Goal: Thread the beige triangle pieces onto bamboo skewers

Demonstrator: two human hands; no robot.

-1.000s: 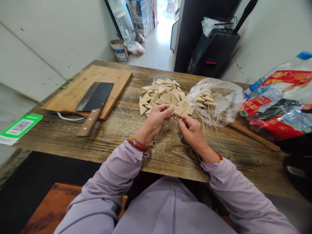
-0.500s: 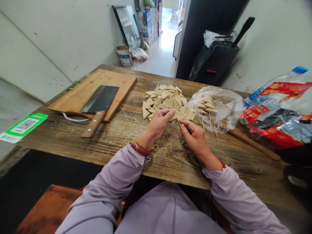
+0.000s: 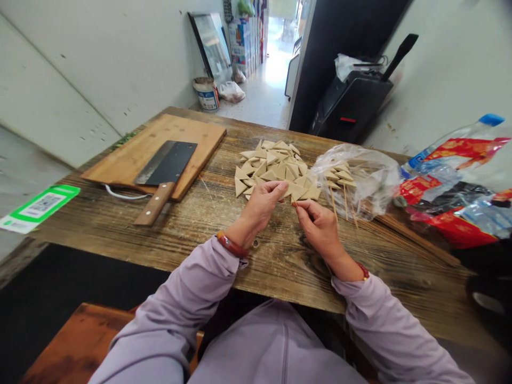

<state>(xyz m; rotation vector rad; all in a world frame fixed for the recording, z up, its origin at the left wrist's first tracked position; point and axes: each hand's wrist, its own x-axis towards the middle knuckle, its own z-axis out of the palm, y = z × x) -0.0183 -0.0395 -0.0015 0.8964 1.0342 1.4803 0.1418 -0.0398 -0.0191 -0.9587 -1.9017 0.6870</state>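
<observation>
My left hand is closed in a pinch on a tan triangular tofu piece at the near edge of a pile of like triangles on the wooden table. My right hand is closed on a thin bamboo skewer, its tip touching the held triangle. Both hands sit close together just in front of the pile.
A clear plastic bag with skewered triangles lies right of the pile. A cleaver rests on a cutting board at the left. Loose skewers, red packaging and a plastic bottle crowd the right side. A green card lies far left.
The view has tilted slightly, so everything sits lower in frame. My hands have closed the small gap between them, bringing the skewer tip to the triangle.
</observation>
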